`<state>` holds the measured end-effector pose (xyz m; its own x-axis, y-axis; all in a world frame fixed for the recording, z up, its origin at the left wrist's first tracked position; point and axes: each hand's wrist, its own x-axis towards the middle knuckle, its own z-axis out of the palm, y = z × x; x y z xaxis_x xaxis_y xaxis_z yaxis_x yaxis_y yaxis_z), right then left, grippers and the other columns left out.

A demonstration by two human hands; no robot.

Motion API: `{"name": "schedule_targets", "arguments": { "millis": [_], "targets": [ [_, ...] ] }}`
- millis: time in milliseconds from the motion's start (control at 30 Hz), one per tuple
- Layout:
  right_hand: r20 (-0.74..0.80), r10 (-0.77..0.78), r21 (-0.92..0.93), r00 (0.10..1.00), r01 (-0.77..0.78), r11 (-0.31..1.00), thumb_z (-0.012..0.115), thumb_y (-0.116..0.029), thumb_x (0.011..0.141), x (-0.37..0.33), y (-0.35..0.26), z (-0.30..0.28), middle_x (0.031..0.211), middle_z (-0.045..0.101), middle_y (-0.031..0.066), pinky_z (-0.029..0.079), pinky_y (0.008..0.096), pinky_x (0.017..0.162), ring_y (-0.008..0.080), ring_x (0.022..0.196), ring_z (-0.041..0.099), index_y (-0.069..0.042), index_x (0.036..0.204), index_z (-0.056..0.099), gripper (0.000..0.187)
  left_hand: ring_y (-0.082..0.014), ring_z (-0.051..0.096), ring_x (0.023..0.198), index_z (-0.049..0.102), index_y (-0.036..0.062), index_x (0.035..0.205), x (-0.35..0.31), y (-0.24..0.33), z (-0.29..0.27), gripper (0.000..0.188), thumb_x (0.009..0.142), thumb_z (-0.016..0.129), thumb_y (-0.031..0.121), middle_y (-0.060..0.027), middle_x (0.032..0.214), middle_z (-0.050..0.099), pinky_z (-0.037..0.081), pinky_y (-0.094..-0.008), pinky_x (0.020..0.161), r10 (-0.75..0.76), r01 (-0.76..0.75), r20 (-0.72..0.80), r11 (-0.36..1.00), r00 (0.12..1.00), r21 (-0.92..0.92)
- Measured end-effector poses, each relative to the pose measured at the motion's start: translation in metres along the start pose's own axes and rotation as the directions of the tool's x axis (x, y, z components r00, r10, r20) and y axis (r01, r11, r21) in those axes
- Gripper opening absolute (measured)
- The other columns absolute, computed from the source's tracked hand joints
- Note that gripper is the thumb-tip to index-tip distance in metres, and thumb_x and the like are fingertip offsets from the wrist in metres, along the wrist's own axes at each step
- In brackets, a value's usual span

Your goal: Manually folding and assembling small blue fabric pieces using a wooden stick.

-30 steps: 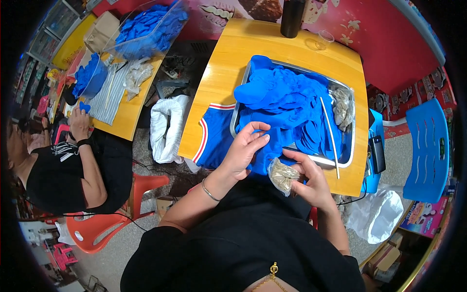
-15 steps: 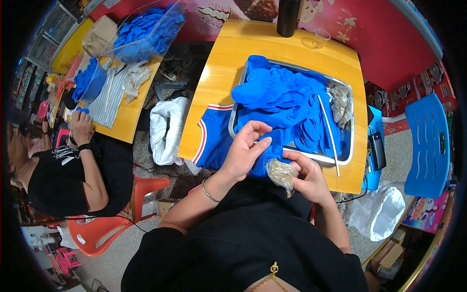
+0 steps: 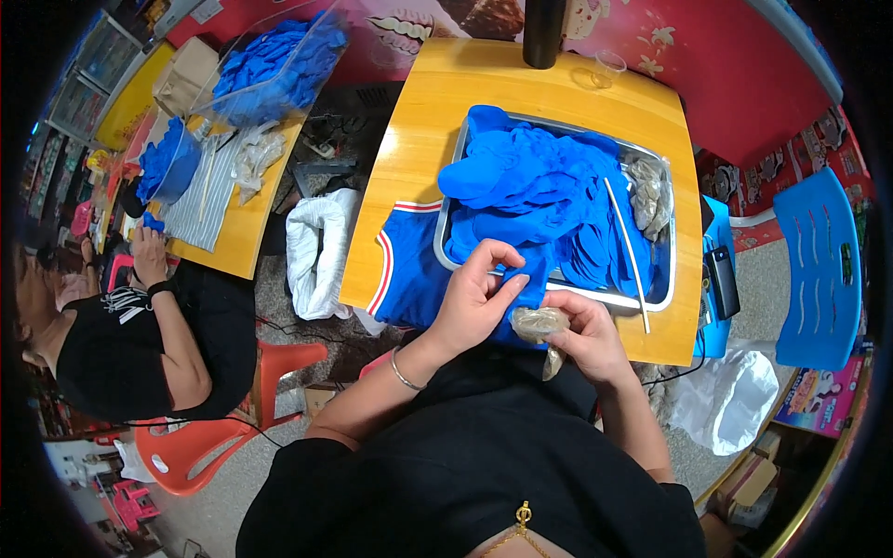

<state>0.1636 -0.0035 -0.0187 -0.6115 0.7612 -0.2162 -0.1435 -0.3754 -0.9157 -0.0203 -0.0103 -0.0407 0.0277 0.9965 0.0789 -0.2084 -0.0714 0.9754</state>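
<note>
My left hand [image 3: 481, 296] is curled at the near edge of the tray, its thumb and forefinger bent toward each other against a blue fabric piece [image 3: 533, 290]. Its lower fingers are partly hidden. Close beside it, my right hand [image 3: 588, 338] pinches a small clear plastic bag with tan contents [image 3: 538, 323], which touches the blue fabric. Beyond both hands, a metal tray [image 3: 662, 299] holds a heap of blue fabric pieces [image 3: 530, 186], many of them rounded. A thin white stick [image 3: 625, 246] leans over its near rim, and another bag of tan material [image 3: 648, 197] lies at its right end.
Blue cloth with red-white trim [image 3: 409, 265] lies on the wooden table [image 3: 409, 121], left of the tray. A black bottle [image 3: 543, 33] and clear cup [image 3: 609, 70] stand at the back. At left a co-worker [image 3: 121, 344] sits at another table; a blue chair [image 3: 817, 270] is at right.
The plastic bag has turned and sagged slightly in my right hand, with its tail hanging lower. My left hand has shifted only a little.
</note>
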Motion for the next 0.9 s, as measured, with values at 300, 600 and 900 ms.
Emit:
{"name": "schedule_targets", "arguments": {
  "millis": [300, 600, 900],
  "targets": [
    [-0.065, -0.002, 0.127, 0.998, 0.01, 0.992, 0.058, -0.001, 0.077, 0.001, 0.011, -0.004, 0.095, 0.059, 0.0042, 0.045, 0.0239, 0.078, 0.0104, 0.087, 0.055, 0.001, 0.102, 0.055, 0.025, -0.0084, 0.048, 0.085, 0.058, 0.0007, 0.097, -0.006, 0.009, -0.004, 0.014, 0.086, 0.053, 0.008, -0.0065, 0.105, 0.048, 0.039, -0.0197, 0.07, 0.089, -0.12, 0.192, 0.98, 0.977, 0.159],
    [-0.093, -0.07, 0.057, 0.993, 0.075, 0.996, 0.059, -0.002, 0.077, -0.001, 0.007, 0.004, 0.092, 0.06, 0.0034, 0.043, 0.0204, 0.069, 0.0075, 0.08, 0.056, -0.001, 0.106, 0.051, 0.031, -0.0031, 0.05, 0.075, 0.054, 0.0011, 0.096, -0.01, 0.004, 0.004, 0.011, 0.086, 0.056, 0.004, 0.0004, 0.081, 0.054, 0.041, -0.0176, 0.066, -0.073, 0.069, -0.034, 0.991, 0.997, -0.111],
    [0.005, 0.03, -0.127, 1.0, -0.029, 0.992, 0.053, 0.0, 0.077, -0.008, 0.008, -0.004, 0.097, 0.06, 0.0056, 0.045, 0.023, 0.073, 0.0098, 0.086, 0.056, 0.002, 0.103, 0.056, 0.027, -0.0042, 0.052, 0.072, 0.057, 0.0003, 0.087, -0.006, 0.001, -0.001, 0.009, 0.081, 0.063, 0.003, -0.001, 0.083, 0.056, 0.042, -0.0173, 0.061, -0.023, 0.02, -0.03, 0.997, 0.999, -0.079]
  ]
}}
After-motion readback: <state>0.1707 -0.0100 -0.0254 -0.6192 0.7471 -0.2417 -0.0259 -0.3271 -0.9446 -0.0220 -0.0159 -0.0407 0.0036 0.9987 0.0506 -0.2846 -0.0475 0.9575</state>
